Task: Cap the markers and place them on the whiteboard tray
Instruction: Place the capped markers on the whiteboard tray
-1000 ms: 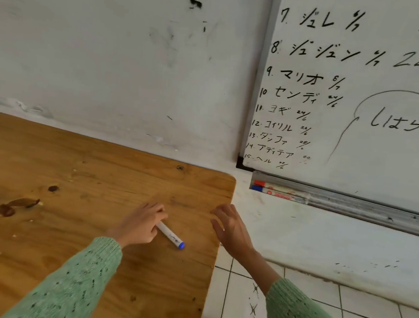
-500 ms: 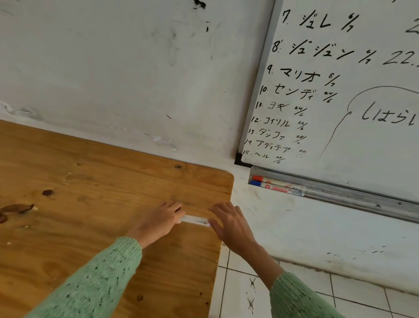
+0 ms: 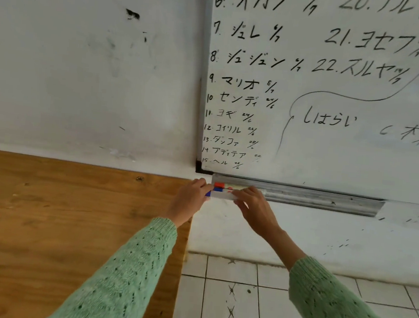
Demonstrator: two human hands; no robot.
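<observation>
A white marker with a blue cap (image 3: 219,194) is held level between both hands, at the left end of the metal whiteboard tray (image 3: 314,198), just in front of its lip. My left hand (image 3: 188,202) grips its capped left end. My right hand (image 3: 254,208) pinches its right end. Two capped markers lie in the tray right behind it: a red-capped marker (image 3: 220,185) at the back and a blue-capped marker (image 3: 218,189) in front of it. My right fingers hide their right ends.
A wooden table (image 3: 58,221) stands against the wall on the left, its right edge under my left forearm. The whiteboard (image 3: 335,93) with black writing hangs above the tray. White floor tiles (image 3: 241,301) lie below.
Both hands lifted the blue-capped marker off the table and carried it up and right to the tray's left end. The view moved closer to the whiteboard.
</observation>
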